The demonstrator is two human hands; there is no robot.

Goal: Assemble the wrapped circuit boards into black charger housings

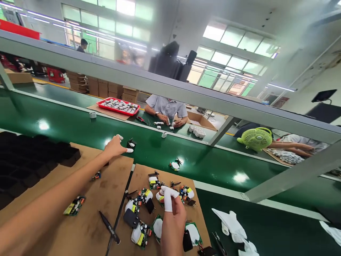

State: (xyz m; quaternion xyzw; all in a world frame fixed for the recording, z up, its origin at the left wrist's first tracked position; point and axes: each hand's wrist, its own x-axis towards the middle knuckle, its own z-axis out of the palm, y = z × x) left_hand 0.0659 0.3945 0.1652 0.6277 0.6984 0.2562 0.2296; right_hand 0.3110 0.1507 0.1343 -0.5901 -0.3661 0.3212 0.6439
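My left hand (pixel 115 146) stretches out over the green belt, white covers on its fingertips. Its thumb and fingers are spread beside a small black part with a white patch (pixel 131 144); nothing shows in its grasp. My right hand (pixel 173 217) is over the brown board, its white-covered fingers curled together. Right behind those fingertips is a circuit board (pixel 160 197), mostly hidden; whether the fingers grip it is unclear. Around this hand lie several circuit boards with white pads and yellow parts (pixel 140 234), some with black pieces. Another circuit board (pixel 175 165) rests on the belt.
Black tweezers (pixel 109 227) and a lone circuit board (pixel 75 206) lie on the left cardboard (pixel 90 224). Black trays (pixel 32 163) stand far left, white cloths (pixel 231 227) at right. A frame bar (pixel 119 67) crosses above. Opposite, a co-worker (pixel 167 108) sits near a red tray (pixel 99 103).
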